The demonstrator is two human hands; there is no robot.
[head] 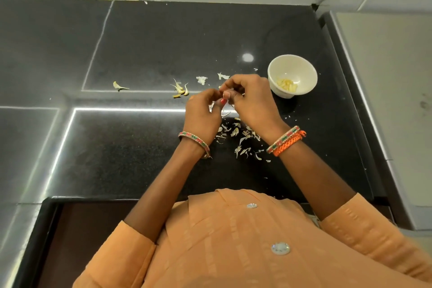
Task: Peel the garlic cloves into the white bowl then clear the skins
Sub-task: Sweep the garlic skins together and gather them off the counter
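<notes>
My left hand (pixel 203 113) and my right hand (pixel 251 98) meet above the black counter, fingertips pinching a small garlic clove (pixel 227 95) between them; the clove is mostly hidden by the fingers. The white bowl (pixel 304 65) stands just right of my right hand and holds several peeled yellowish cloves (pixel 287 84). A heap of papery skins (pixel 243 140) lies on the counter under and between my wrists. A few unpeeled cloves (pixel 180 90) lie left of my hands, and one more clove (pixel 118 86) lies farther left.
The black granite counter (pixel 140 54) reflects bright light strips. A pale wall runs along the back, and a cream surface (pixel 392 91) borders the counter on the right. Loose skin bits (pixel 201 79) lie behind my hands. The counter's front edge is near my body.
</notes>
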